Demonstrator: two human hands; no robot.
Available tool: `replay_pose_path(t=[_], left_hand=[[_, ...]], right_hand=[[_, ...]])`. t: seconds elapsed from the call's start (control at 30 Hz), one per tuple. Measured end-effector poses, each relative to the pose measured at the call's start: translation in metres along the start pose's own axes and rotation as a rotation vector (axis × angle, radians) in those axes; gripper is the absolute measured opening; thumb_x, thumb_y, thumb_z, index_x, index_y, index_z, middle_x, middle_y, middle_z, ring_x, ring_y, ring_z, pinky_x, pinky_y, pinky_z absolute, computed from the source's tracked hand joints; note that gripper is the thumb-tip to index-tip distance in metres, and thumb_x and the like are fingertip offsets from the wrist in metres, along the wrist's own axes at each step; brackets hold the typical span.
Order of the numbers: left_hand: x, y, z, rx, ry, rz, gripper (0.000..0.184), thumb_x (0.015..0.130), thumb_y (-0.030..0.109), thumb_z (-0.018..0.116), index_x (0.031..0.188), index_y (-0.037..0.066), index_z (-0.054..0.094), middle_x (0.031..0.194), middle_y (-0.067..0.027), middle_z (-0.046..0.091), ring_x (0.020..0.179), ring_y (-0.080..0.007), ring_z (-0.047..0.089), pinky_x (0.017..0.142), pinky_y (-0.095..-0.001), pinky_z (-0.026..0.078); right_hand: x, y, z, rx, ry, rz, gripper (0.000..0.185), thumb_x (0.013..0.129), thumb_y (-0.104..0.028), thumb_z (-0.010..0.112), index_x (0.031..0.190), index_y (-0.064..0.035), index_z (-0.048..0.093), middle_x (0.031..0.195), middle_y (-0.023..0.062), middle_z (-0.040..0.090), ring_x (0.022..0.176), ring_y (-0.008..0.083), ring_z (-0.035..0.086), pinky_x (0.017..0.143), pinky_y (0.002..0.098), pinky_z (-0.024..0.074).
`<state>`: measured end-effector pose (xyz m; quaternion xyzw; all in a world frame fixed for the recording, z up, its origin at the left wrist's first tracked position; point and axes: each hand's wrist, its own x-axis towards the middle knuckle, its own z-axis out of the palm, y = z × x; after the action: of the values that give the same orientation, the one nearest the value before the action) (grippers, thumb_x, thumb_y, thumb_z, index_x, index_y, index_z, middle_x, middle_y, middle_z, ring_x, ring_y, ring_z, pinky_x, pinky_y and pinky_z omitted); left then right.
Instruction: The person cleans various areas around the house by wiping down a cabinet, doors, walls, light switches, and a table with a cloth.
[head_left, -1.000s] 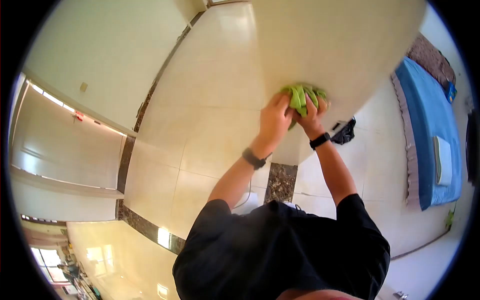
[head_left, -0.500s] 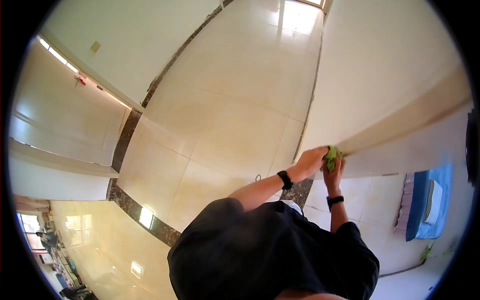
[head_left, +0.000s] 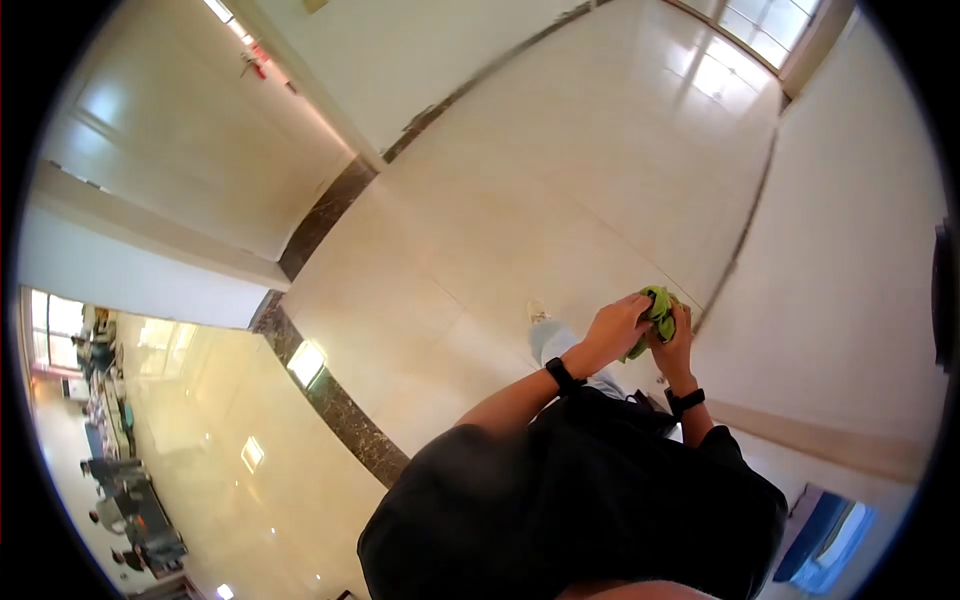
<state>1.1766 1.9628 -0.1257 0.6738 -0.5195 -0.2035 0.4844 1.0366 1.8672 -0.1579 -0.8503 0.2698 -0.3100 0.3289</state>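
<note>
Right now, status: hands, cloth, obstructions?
Left hand and right hand both on green cloth, bunched. Wall to the right. No obstruction seen at the hands.

The green cloth (head_left: 659, 312) is partly hidden by the hands (head_left: 614, 330).

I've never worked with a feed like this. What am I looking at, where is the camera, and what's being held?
There is no machine here: a camera worn on a person's head looks forward and down past their dark shirt. The left hand and right hand are bare, with a dark band at each wrist. Both hold one bunched green cloth. Below is a pale, glossy tiled floor, crossed by a dark strip. The items at far lower left are too small to name surely.
</note>
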Motion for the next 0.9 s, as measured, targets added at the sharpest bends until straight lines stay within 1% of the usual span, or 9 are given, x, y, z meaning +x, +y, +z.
replay_pose_path(t=[0.2, 0.33, 0.4, 0.53, 0.57, 0.67, 0.77, 0.83, 0.9], left_hand=[[0.071, -0.094, -0.176, 0.105, 0.11, -0.083, 0.024, 0.078, 0.01, 0.066, 0.098, 0.004, 0.055, 0.095, -0.013, 0.06, 0.086, -0.0362, 0.059, 0.069, -0.042, 0.049], [0.094, -0.156, -0.308, 0.163, 0.295, -0.2, 0.027, 0.078, 0.01, 0.068, 0.101, 0.002, 0.057, 0.097, -0.0136, 0.061, 0.085, -0.0349, 0.06, 0.071, -0.0391, 0.05], [0.089, -0.179, -0.378, 0.175, 0.387, -0.249, 0.03, 0.078, 0.009, 0.069, 0.105, 0.002, 0.058, 0.098, -0.0134, 0.062, 0.085, -0.0323, 0.063, 0.073, -0.0365, 0.052], [0.063, -0.231, -0.496, 0.168, 0.619, -0.338, 0.031, 0.077, 0.012, 0.071, 0.103, 0.002, 0.059, 0.095, -0.0116, 0.062, 0.081, -0.03, 0.063, 0.068, -0.036, 0.052], [0.055, -0.242, -0.523, 0.175, 0.657, -0.351, 0.031, 0.077, 0.011, 0.072, 0.103, 0.002, 0.059, 0.094, -0.0116, 0.062, 0.08, -0.0288, 0.063, 0.068, -0.0352, 0.052], [0.052, -0.273, -0.609, 0.201, 0.72, -0.395, 0.031, 0.077, 0.009, 0.072, 0.104, 0.002, 0.059, 0.093, -0.0114, 0.062, 0.079, -0.027, 0.064, 0.068, -0.0337, 0.052], [0.057, -0.312, -0.679, 0.169, 0.764, -0.412, 0.03, 0.078, 0.009, 0.072, 0.105, 0.002, 0.058, 0.093, -0.0112, 0.062, 0.08, -0.0262, 0.064, 0.069, -0.0332, 0.052], [0.073, -0.346, -0.735, 0.153, 0.761, -0.415, 0.034, 0.079, 0.01, 0.071, 0.108, 0.002, 0.056, 0.095, -0.0121, 0.061, 0.084, -0.0262, 0.063, 0.073, -0.0335, 0.051], [0.096, -0.379, -0.789, 0.166, 0.757, -0.35, 0.039, 0.079, 0.011, 0.072, 0.112, 0.002, 0.054, 0.098, -0.0135, 0.061, 0.087, -0.0271, 0.063, 0.076, -0.0339, 0.051]], right_hand=[[0.165, -0.047, 0.162, 0.145, -0.062, -0.25, 0.053, 0.074, -0.006, 0.07, 0.122, -0.0019, 0.051, 0.111, 0.0181, 0.053, 0.099, 0.0369, 0.053, 0.085, 0.0424, 0.0451], [0.269, -0.108, 0.291, 0.348, -0.172, -0.29, 0.056, 0.071, -0.003, 0.072, 0.122, -0.0037, 0.051, 0.112, 0.0183, 0.053, 0.1, 0.0368, 0.053, 0.085, 0.0414, 0.0453], [0.31, -0.15, 0.344, 0.407, -0.318, -0.344, 0.059, 0.068, -0.003, 0.075, 0.122, -0.0053, 0.051, 0.115, 0.0176, 0.053, 0.103, 0.0371, 0.053, 0.086, 0.0409, 0.0458], [0.382, -0.242, 0.449, 0.47, -0.594, -0.48, 0.063, 0.064, -0.003, 0.077, 0.122, -0.0087, 0.052, 0.117, 0.0164, 0.054, 0.107, 0.0371, 0.053, 0.089, 0.0408, 0.0469], [0.395, -0.257, 0.479, 0.458, -0.626, -0.538, 0.065, 0.063, -0.004, 0.077, 0.123, -0.0109, 0.052, 0.118, 0.0157, 0.053, 0.108, 0.0361, 0.054, 0.09, 0.0412, 0.0469], [0.442, -0.308, 0.558, 0.513, -0.784, -0.591, 0.064, 0.067, -0.01, 0.077, 0.125, -0.0135, 0.052, 0.119, 0.0154, 0.053, 0.108, 0.0362, 0.054, 0.087, 0.0395, 0.0489], [0.49, -0.353, 0.624, 0.493, -0.852, -0.63, 0.063, 0.069, -0.012, 0.077, 0.127, -0.0133, 0.051, 0.12, 0.0159, 0.052, 0.109, 0.0366, 0.053, 0.086, 0.039, 0.0494], [0.52, -0.377, 0.671, 0.496, -0.768, -0.664, 0.064, 0.07, -0.012, 0.077, 0.128, -0.0132, 0.051, 0.122, 0.0158, 0.052, 0.109, 0.0365, 0.053, 0.087, 0.0396, 0.049], [0.561, -0.405, 0.712, 0.509, -0.675, -0.676, 0.065, 0.069, -0.009, 0.077, 0.129, -0.0113, 0.05, 0.123, 0.0165, 0.051, 0.111, 0.0367, 0.052, 0.089, 0.0398, 0.0474]])
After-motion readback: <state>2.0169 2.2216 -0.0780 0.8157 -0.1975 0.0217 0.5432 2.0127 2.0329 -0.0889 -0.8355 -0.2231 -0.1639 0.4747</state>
